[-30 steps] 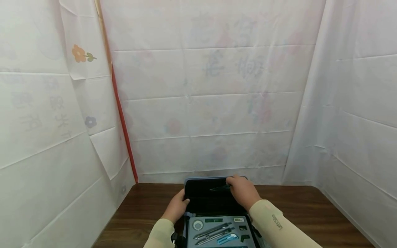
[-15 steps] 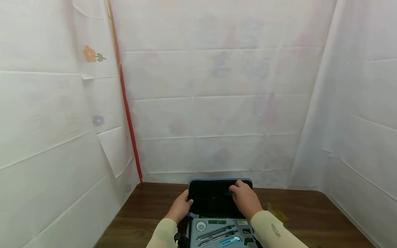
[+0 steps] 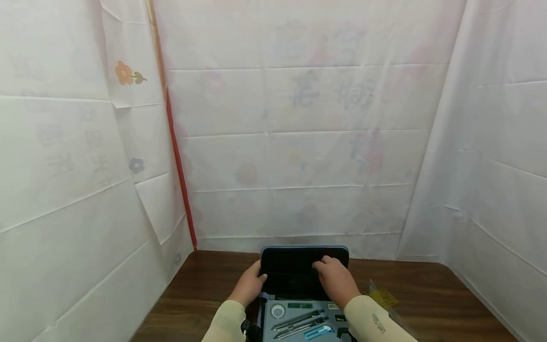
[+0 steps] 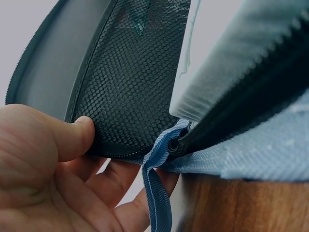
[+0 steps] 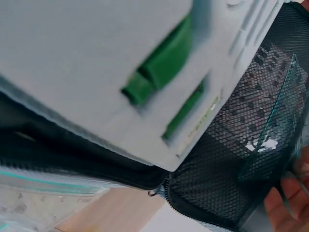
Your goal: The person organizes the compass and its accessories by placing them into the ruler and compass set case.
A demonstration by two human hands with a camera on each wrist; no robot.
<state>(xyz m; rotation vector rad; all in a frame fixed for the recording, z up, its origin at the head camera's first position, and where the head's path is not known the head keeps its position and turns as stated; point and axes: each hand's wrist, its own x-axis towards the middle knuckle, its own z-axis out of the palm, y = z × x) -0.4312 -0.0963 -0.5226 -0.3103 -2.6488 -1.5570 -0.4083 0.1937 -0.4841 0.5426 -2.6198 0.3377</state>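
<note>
My left hand (image 3: 246, 285) pinches the raised case lid (image 3: 279, 261) at the bottom centre of the head view; my right hand (image 3: 336, 279) sits lower against it than a second ago, the dark sliver at its fingertips gone from sight. A clear, green-edged piece (image 5: 279, 128) shows behind mesh (image 5: 207, 186) at the right-wrist view's right, seemingly pocketed; with that hand cropped, I cannot tell its grip.
</note>
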